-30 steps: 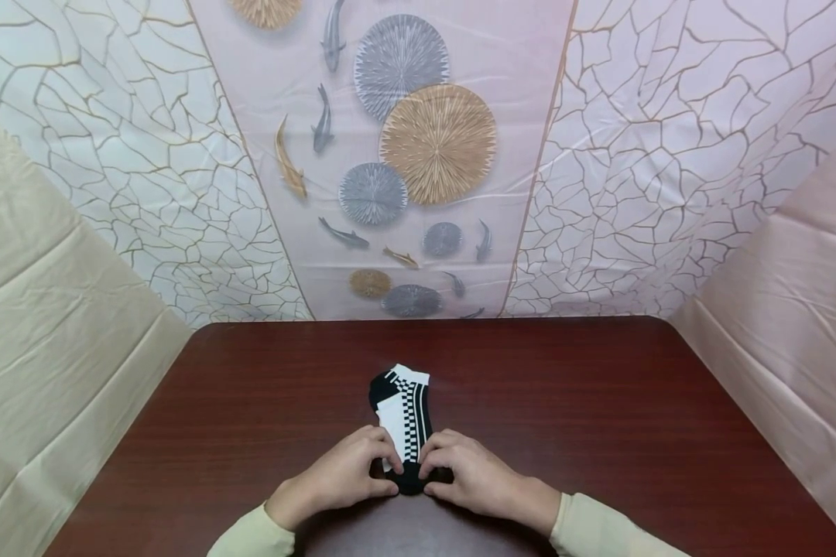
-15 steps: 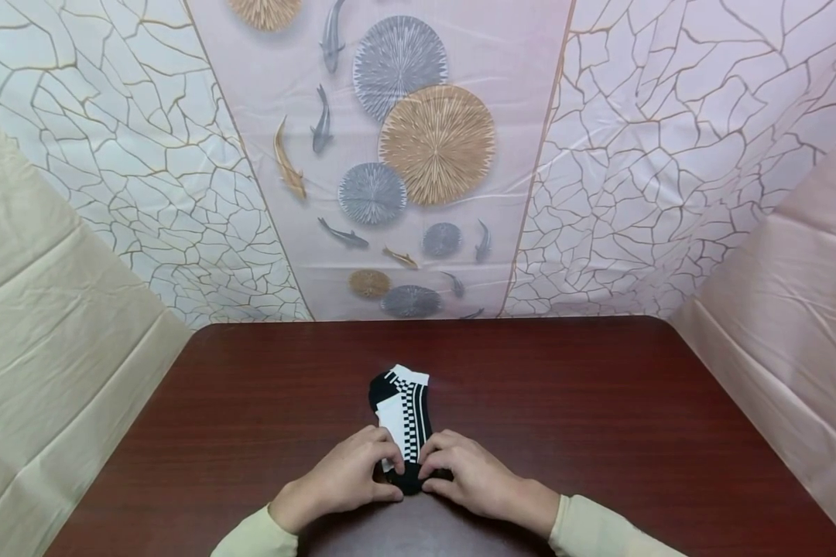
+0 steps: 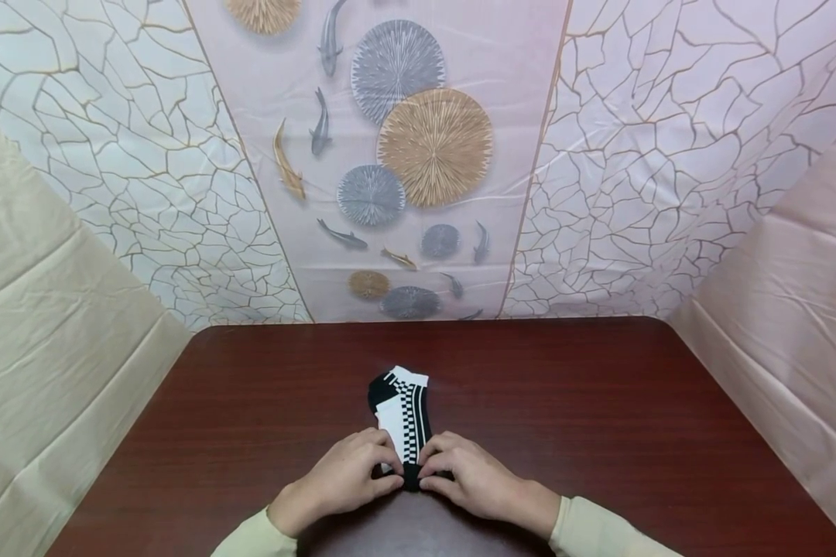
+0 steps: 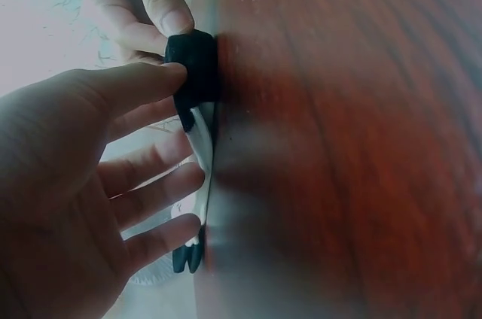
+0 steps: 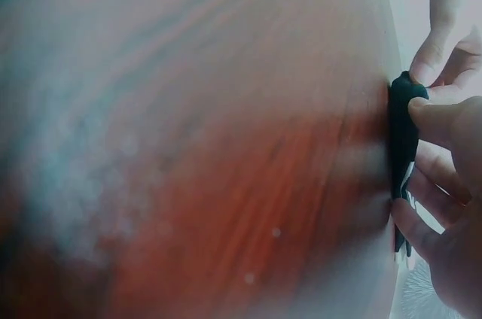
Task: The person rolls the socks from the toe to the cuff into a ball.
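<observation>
An ankle sock [image 3: 392, 422], white and black with a checkered stripe, lies on the table with its toe end toward me. At its far end are the white cuff and black heel. Two dark tips show at that end in the left wrist view, like two layers. My left hand [image 3: 351, 472] pinches the left side of the black toe [image 4: 197, 67] between thumb and fingers. From the other side my right hand [image 3: 475, 476] pinches it too, thumb tip on the near face in the right wrist view. The toe stands raised and bent between both thumbs. Fingertips cover the toe's sides.
The dark red wooden table [image 3: 564, 402] spreads around the sock. Patterned cloth [image 3: 404, 155] hangs behind its far edge, and beige cloth walls [image 3: 794, 325] flank it on both sides.
The black toe has been lifted and turned up, so it looks shorter and narrower from above. Both thumbs have come up against its near face. The rest of the sock stays put.
</observation>
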Tool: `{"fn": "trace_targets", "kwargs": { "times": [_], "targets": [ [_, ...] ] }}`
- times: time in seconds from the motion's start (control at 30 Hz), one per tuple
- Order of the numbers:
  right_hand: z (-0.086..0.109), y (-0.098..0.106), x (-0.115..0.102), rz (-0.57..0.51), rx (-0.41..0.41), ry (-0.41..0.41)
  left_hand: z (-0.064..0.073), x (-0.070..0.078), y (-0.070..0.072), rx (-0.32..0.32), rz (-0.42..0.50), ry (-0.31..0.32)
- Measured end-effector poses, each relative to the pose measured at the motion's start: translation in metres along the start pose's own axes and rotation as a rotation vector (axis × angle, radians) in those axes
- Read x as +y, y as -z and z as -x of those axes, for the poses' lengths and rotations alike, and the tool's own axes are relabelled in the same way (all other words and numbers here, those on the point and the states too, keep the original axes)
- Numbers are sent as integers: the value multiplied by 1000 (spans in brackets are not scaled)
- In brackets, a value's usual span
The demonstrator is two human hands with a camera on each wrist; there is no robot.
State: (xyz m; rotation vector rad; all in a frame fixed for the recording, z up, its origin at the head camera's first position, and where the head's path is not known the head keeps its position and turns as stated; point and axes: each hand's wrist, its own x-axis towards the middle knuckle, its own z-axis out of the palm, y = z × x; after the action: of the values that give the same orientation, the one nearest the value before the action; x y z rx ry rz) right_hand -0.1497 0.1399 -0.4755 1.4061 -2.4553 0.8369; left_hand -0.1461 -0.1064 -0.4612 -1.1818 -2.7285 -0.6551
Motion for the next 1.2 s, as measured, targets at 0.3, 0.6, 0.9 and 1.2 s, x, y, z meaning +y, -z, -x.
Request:
{"fn": "trace_targets", "kwargs": {
  "times": [0.3, 0.6, 0.9, 1.2],
  "targets": [
    [-1, 1, -2, -15, -11, -44, -2, 4, 2, -46, 13, -7],
    [-2, 0, -4, -38, -2, -45, -2, 5, 1, 2, 4, -43],
    [-4, 2, -4, -11, 17, -52, -4, 6, 0, -4, 92, 15],
    [-5, 3, -4, 0, 65, 33, -5, 8, 1, 4, 178, 101]
  ]
}}
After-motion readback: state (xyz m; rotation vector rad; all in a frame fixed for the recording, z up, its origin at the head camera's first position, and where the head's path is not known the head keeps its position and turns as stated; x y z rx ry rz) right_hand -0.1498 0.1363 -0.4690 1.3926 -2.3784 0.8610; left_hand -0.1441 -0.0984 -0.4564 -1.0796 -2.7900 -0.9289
